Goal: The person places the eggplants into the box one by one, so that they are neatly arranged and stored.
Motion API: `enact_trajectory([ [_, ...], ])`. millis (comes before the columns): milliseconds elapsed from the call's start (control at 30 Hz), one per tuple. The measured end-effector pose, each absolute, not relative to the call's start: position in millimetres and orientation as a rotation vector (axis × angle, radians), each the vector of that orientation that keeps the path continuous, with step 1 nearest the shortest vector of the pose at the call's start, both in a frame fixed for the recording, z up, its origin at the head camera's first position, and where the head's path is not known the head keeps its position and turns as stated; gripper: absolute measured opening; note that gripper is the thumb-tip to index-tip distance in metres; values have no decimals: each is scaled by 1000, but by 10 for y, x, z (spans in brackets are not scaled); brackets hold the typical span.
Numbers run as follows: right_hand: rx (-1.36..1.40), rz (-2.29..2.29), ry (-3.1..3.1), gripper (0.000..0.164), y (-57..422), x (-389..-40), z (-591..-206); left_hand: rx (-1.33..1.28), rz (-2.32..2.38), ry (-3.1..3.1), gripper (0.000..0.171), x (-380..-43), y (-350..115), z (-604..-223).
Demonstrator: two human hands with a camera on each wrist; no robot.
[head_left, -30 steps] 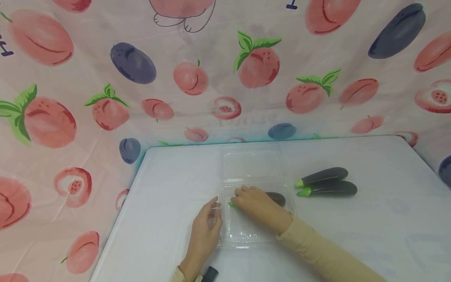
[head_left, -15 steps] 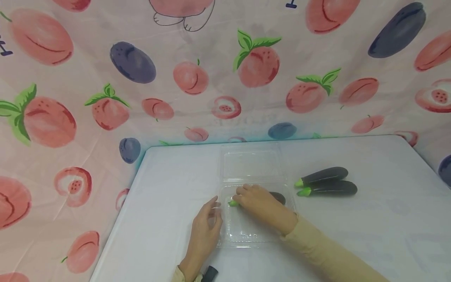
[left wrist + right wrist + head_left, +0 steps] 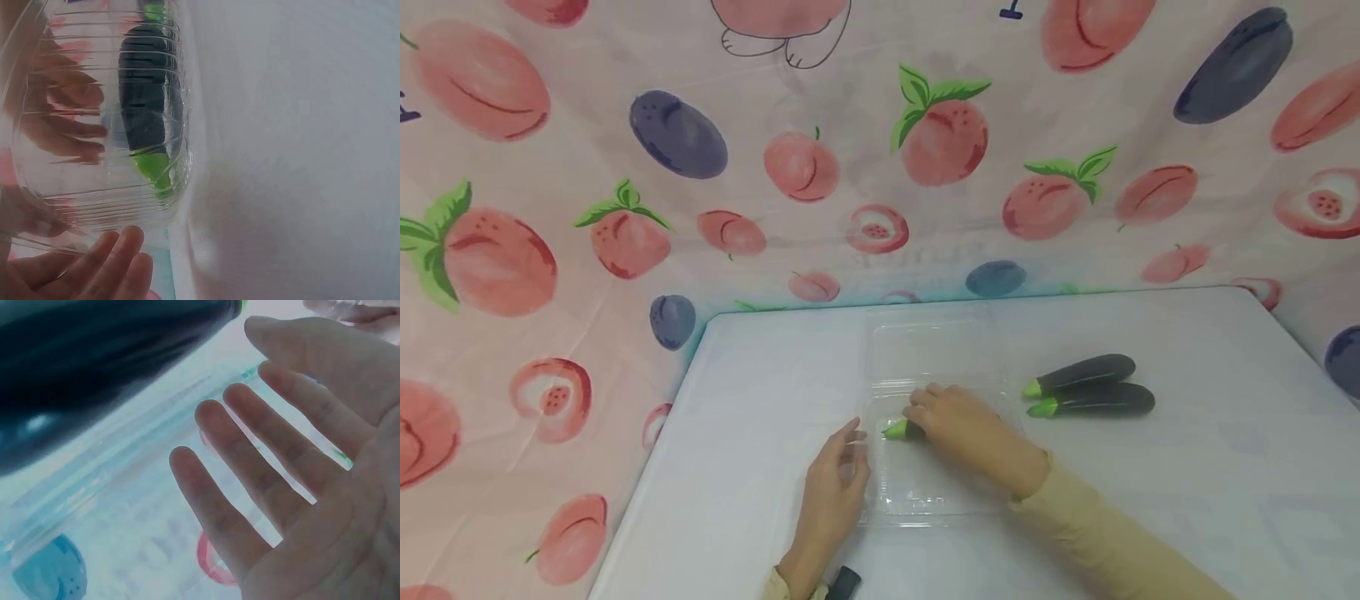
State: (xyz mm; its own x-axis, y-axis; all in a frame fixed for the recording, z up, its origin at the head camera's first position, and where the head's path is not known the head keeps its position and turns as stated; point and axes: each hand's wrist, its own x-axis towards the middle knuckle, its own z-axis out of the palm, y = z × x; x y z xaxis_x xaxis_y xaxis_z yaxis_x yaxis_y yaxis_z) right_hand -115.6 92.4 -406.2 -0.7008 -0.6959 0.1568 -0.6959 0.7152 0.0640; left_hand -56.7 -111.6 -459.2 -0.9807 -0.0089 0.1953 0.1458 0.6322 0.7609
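Observation:
A clear plastic clamshell box (image 3: pixel 917 492) lies with its lid folded back on the white table. Inside its base is a dark eggplant (image 3: pixel 150 94), green stem end to the left in the head view. My right hand (image 3: pixel 966 429) is over this eggplant and covers most of it. In the right wrist view its fingers are extended and spread, with a gap between them and the eggplant (image 3: pixel 94 375). My left hand (image 3: pixel 835 483) is at the box's left edge, fingers nearly straight; in the left wrist view the fingertips (image 3: pixel 128 240) lie against the plastic near a corner.
Two more eggplants (image 3: pixel 1090 387) lie side by side on the table, right of the box. The transparent lid (image 3: pixel 928 350) lies flat towards the back edge. A fruit-print cloth (image 3: pixel 820 100) hangs behind and to the left of the white table (image 3: pixel 1187 500).
My right hand has shifted slightly right along the eggplant, uncovering more of its green stem end. The left hand keeps its place by the box. The head view has shifted a little.

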Motion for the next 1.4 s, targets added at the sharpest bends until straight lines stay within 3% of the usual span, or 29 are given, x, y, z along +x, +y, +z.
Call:
enact_trajectory([
  [267, 1100, 29, -2732, 25, 1046, -1221, -4048, -112, -1275, -2671, 40, -575, -1119, -4616],
  [667, 1083, 113, -2818, 40, 1266, -1245, -3972, -63, -1280, -2692, 40, -559, -1113, -4585],
  [1400, 1030, 127, -2755, 42, 1547, -1255, -3946, -90, -1315, -2676, 40, -564, -1122, -4576],
])
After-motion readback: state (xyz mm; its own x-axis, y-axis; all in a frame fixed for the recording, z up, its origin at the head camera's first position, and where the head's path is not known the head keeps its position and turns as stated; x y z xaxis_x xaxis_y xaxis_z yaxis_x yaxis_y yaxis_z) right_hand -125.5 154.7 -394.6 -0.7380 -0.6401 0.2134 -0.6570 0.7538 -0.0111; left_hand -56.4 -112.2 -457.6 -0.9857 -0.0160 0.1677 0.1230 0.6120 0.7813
